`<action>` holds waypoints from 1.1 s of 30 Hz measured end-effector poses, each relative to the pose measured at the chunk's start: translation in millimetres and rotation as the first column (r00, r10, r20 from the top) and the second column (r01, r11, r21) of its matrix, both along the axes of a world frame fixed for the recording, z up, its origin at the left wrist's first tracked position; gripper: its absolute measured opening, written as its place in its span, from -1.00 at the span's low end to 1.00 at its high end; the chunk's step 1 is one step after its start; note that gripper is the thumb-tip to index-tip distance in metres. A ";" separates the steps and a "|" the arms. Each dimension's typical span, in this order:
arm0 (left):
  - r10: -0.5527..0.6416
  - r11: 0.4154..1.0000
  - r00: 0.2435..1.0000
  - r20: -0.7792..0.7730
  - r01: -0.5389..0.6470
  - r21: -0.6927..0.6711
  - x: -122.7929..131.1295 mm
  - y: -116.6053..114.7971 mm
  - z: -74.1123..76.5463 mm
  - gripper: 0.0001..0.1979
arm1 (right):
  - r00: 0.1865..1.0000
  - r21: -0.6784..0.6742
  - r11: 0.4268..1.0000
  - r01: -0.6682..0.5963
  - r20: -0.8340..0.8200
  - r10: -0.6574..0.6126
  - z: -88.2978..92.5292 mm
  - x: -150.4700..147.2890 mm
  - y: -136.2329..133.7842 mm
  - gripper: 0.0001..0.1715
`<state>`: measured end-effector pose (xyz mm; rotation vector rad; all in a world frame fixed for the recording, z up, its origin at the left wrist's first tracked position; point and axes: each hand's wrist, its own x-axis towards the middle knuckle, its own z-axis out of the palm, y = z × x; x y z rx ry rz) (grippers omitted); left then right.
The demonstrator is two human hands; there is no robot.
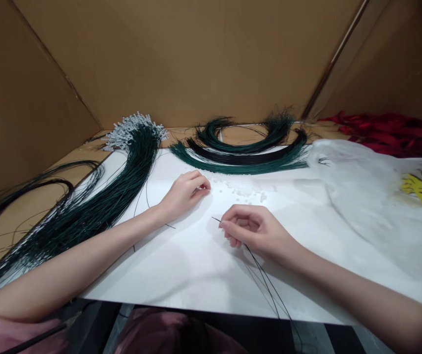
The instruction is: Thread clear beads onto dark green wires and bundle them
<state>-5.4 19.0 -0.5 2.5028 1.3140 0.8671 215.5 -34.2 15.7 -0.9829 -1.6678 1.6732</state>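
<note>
My right hand (246, 226) pinches several thin dark wires (266, 278). A short tip sticks out past the fingertips, and the long tails hang down over the table's front edge. To its left, my left hand (189, 192) is closed, thumb against curled fingers, low over the white sheet (181, 275). Whatever its fingertips hold is too small to make out. Just beyond it lie scattered small white beads (246, 192). Left of my left hand rests a thick bundle of dark green wires (122, 196) with clusters of small whitish beads (133, 129) at its far end.
Curved bundles of green and black wire (248, 157) lie at the back middle. Crumpled clear plastic (366, 191) with a yellow print covers the right side, with red ribbons (384, 132) behind it. Loose wires (45, 189) lie far left. Cardboard walls (203, 59) enclose the table.
</note>
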 end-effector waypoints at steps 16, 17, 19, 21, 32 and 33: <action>0.109 0.831 0.750 0.652 0.291 -0.474 2.7 -35.6 13.3 -0.85 | 0.999 0.048 0.998 0.045 0.022 -0.046 -0.3 1.3 0.8 -0.87; 0.141 0.799 0.709 0.691 0.330 -0.502 3.0 -39.7 11.8 -0.84 | 0.998 0.053 0.997 0.048 0.023 -0.050 -0.4 1.3 0.3 -0.87; 0.190 0.750 0.639 0.745 0.395 -0.530 4.1 -44.7 7.7 -0.82 | 0.997 0.062 0.996 0.066 0.022 -0.068 -0.2 1.2 -0.9 -0.86; 0.210 0.715 0.583 0.785 0.456 -0.530 6.0 -45.9 3.4 -0.80 | 0.996 0.081 0.994 0.080 0.022 -0.082 0.6 1.5 -2.1 -0.85; 0.172 0.669 0.484 0.858 0.582 -0.463 10.8 -45.2 -2.4 -0.78 | 0.995 0.210 0.976 0.053 0.068 -0.068 4.4 3.6 -4.0 -0.86; 0.172 0.666 0.486 0.857 0.584 -0.465 10.6 -45.4 -2.3 -0.78 | 0.995 0.213 0.976 0.052 0.072 -0.069 4.3 3.3 -3.7 -0.87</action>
